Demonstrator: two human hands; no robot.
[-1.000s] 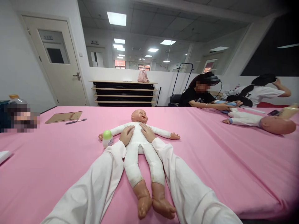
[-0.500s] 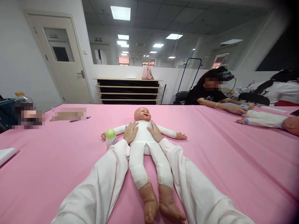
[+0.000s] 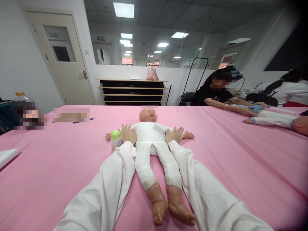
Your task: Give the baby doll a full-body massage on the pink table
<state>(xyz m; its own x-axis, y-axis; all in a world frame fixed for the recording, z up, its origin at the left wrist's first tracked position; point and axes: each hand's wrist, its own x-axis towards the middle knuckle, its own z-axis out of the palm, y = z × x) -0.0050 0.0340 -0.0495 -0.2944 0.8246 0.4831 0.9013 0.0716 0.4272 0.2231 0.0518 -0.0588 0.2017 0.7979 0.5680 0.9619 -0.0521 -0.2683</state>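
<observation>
A baby doll (image 3: 151, 136) with a white cloth body lies on its back on a pink-covered table (image 3: 60, 173), its feet toward me and its arms spread. My left hand (image 3: 129, 134) rests beside the doll's trunk, over the arm on that side, with fingers apart. My right hand (image 3: 175, 135) lies over the doll's other arm, fingers spread and palm down. Close to my left hand stands a small white bottle with a green cap (image 3: 115, 139). Neither hand grips anything.
Across the table at right, a person (image 3: 214, 89) handles blue cloth (image 3: 255, 108) at another doll (image 3: 276, 121). A drink bottle (image 3: 24, 99) is at the far left, a pen (image 3: 84, 120) near the back, and a white object (image 3: 8, 158) at the left edge.
Both hands have slid outward from the doll's chest onto its arms, fingers spreading wider. The person at right has moved the blue cloth slightly.
</observation>
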